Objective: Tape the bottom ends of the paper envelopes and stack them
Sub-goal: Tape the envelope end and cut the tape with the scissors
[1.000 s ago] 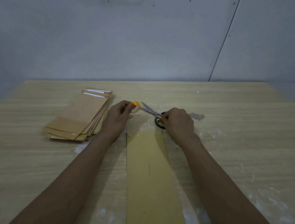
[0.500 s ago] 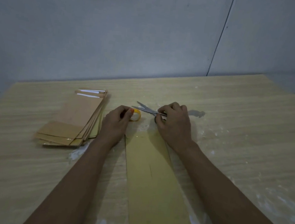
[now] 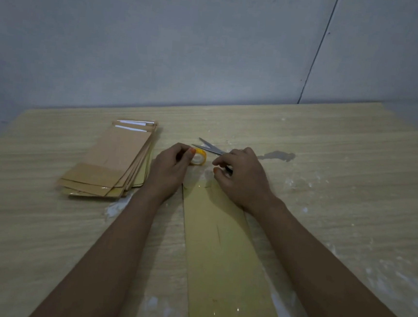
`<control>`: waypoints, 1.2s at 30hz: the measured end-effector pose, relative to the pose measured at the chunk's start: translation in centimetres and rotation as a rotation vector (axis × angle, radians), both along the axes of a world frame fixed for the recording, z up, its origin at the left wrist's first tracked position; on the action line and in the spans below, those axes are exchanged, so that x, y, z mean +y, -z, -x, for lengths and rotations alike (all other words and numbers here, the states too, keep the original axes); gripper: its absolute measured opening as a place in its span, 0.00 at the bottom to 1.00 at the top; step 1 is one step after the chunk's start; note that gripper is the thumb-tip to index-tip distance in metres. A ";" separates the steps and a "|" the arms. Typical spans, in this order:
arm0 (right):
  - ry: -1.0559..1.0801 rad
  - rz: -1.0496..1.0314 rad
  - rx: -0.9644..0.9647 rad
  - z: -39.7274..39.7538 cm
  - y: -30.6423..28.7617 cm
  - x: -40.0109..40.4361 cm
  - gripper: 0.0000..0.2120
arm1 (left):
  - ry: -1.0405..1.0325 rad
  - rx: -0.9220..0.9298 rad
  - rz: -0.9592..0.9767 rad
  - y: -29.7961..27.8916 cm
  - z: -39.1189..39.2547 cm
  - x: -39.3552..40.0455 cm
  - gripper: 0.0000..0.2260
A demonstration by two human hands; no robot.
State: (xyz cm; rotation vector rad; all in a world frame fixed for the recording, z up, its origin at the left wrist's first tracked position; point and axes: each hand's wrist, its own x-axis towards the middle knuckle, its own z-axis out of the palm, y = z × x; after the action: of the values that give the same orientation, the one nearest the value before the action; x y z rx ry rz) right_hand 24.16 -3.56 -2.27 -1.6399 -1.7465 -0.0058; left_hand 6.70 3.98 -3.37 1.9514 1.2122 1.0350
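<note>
Envelopes make up most of what lies on the wooden tabletop (image 3: 328, 168). One paper envelope (image 3: 223, 248) lies flat and lengthwise between the person's forearms, its far end under the two hands and its near end close to the bottom edge of the view. No print, brand or writing can be read on it, only a faint crease line down its face and a few glints of light near both ends.

The left hand (image 3: 169, 170) holds a small yellow roll of tape (image 3: 199, 156) at the envelope's far end, thumb and fingertips curled round it; its grip is closed on the roll. The right hand (image 3: 241, 179) rests on the far right corner of the envelope with fingers bent. Scissors (image 3: 210, 148) lie just beyond it, blades parted and pointing left toward the tape, handles hidden under the hand; whether the right grip holds them cannot be told.

To the left, a fanned stack of envelopes (image 3: 111, 165) lies on the tabletop, well apart from the single envelope, with shiny strips on the near ends and white strips at the far ends. No lettering shows there either. Pale smears mark the wood.
</note>
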 end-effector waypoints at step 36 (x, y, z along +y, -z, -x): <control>-0.184 0.227 -0.073 -0.1 -0.9 -1.1 0.05 | 0.118 -0.131 0.124 -1.9 1.8 -3.4 0.09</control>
State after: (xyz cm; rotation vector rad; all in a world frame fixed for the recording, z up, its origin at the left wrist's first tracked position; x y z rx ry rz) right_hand 24.23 -4.62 -1.38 -1.6468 -2.0092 0.2296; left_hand 4.95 0.62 -1.45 1.8079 1.0509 0.9870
